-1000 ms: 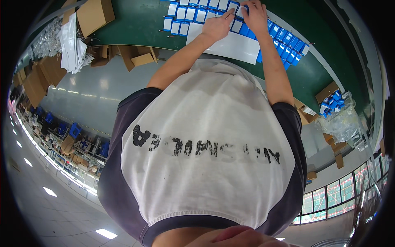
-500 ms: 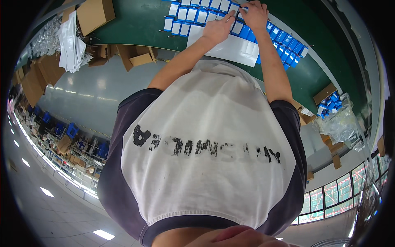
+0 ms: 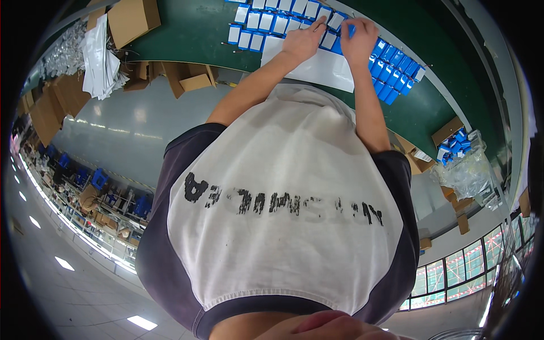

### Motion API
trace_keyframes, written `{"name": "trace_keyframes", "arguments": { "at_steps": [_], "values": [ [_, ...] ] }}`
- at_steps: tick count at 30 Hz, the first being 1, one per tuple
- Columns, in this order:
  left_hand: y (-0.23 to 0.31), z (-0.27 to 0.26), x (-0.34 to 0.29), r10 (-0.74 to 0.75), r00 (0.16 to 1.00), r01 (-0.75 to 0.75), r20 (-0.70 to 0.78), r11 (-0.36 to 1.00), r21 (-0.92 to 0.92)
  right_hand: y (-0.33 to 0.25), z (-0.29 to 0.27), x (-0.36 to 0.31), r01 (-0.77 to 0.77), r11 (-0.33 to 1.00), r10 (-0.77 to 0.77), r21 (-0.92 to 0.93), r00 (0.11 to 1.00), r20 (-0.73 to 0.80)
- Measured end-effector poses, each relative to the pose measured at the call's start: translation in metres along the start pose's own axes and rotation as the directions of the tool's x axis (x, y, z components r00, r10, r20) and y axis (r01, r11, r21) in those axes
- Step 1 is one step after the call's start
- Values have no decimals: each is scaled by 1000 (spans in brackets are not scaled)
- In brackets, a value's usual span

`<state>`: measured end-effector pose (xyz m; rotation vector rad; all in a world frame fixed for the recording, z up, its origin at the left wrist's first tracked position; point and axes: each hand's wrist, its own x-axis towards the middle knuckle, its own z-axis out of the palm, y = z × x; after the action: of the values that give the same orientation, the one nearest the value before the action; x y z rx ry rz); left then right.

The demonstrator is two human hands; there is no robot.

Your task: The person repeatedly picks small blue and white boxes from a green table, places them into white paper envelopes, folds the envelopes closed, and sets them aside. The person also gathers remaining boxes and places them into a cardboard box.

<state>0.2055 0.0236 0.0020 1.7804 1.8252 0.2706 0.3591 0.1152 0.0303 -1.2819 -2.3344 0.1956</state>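
Rows of flat blue packs with short leads, which look like battery packs point(image 3: 265, 21), lie on the green tabletop. Those on the left carry white labels; most on the right point(image 3: 391, 73) are plain blue. My left hand point(image 3: 303, 42) rests over the labelled packs, its index finger stretched to a pack's edge and the other fingers partly folded. Beside it, my right hand point(image 3: 358, 45) hovers at the border between labelled and plain packs, fingers bent together; whatever they pinch is hidden. A glossy white sheet point(image 3: 328, 71) lies below both hands.
A cardboard box point(image 3: 133, 22) and white bags point(image 3: 99, 62) are at the table's left end. At the right, a box of loose blue packs point(image 3: 453, 144) stands by clear plastic bags point(image 3: 467, 175). Open cartons point(image 3: 190, 79) sit below the table's near edge.
My right hand has drawn back toward me from a labelled pack, its fingers now bent above the adjoining packs. My left hand has shifted slightly, its index finger still at the packs.
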Motion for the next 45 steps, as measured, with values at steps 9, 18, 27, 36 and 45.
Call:
{"name": "trace_keyframes", "arguments": {
  "at_steps": [9, 18, 27, 36, 45],
  "values": [
    [-8, -63, -34, 43, 996, -59, -74, 973, -225, -53, -118, -30, -660, 282, 638, 697, 671, 378],
    [-7, -165, -74, -145, 989, 104, -4, 728, -678, -109, -149, -14, -328, 412, 460, 850, 880, 117],
    [62, -194, -97, -115, 993, 63, 31, 284, -957, -136, -150, -5, -184, 821, 289, 540, 950, -116],
    [76, -205, -104, -36, 999, 6, -9, 400, -916, -145, -159, -10, -174, 833, 344, 526, 907, -244],
    [73, -204, -107, -40, 926, -243, -375, 697, -675, -144, -171, -12, -36, 793, 234, 608, 940, -249]
  ]
}}
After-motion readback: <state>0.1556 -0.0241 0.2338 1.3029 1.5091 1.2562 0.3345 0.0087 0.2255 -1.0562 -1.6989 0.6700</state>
